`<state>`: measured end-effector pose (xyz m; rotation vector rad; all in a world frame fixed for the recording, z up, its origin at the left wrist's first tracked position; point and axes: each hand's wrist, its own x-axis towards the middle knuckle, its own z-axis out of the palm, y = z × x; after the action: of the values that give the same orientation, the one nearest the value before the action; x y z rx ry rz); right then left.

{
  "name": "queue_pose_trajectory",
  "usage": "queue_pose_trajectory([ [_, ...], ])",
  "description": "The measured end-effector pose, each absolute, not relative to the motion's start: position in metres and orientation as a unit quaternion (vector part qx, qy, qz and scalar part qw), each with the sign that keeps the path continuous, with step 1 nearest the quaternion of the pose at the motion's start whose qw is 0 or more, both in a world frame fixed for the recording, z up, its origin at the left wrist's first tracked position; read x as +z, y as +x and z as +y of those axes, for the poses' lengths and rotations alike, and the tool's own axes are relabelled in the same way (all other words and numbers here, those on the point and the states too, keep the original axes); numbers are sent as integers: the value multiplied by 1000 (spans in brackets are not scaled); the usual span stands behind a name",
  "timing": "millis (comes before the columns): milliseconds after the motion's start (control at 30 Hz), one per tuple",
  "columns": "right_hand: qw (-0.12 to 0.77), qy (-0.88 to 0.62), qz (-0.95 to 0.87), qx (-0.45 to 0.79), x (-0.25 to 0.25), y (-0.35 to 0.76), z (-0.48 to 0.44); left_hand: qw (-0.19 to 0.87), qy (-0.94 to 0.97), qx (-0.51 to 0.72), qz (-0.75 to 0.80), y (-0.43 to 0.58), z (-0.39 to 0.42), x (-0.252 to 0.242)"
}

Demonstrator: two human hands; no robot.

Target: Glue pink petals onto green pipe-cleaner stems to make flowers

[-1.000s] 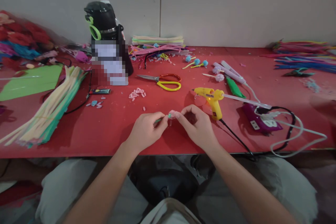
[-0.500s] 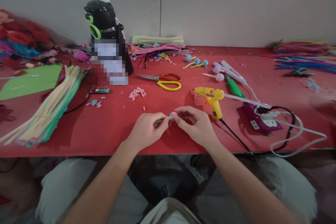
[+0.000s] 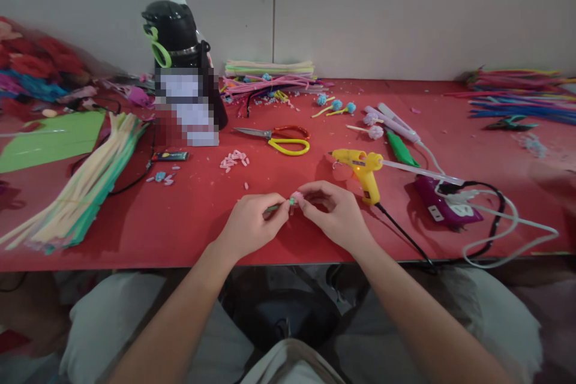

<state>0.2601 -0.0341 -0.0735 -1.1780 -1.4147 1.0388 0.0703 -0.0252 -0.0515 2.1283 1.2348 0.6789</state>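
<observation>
A small pipe cleaner flower [image 3: 297, 197] with a green stem and pink tufts is held between my two hands, just above the red table. My left hand [image 3: 254, 222] pinches the green stem, which passes back under its fingers. On the other side, my right hand [image 3: 335, 213] has its thumb and fingertips closed on the pink tufts; its fingers partly hide them. Beyond the hands lie a small pile of short pink pieces [image 3: 234, 159] and one stray piece [image 3: 246, 186]. A yellow hot glue gun [image 3: 360, 168] lies close to my right hand, its orange light lit.
Scissors [image 3: 276, 137] lie ahead. A dark bottle [image 3: 173, 36] and a bundle of cream and green pipe cleaners [image 3: 90, 186] are to the left. To the right are a purple power strip [image 3: 443, 201] with cables and, at the edge, a blurred person's hand [image 3: 555, 177].
The view has shifted very slightly. Both my hands keep nearly the same hold on the pipe cleaner flower.
</observation>
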Motion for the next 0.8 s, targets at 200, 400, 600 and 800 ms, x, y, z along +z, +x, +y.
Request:
queue_pose_trajectory([
  [200,503,-489,-559,442,-69,267,-33,256,785,271,495,64,-22,-48],
  [400,473,-519,-590,397,-64,273,-38,115,700,333,621,22,4,-42],
  [600,399,-554,-644,346,-59,280,-46,-1,656,280,701,-8,33,-49],
  [800,340,-626,-682,166,-50,328,-47,41,676,234,698,-6,39,-58],
])
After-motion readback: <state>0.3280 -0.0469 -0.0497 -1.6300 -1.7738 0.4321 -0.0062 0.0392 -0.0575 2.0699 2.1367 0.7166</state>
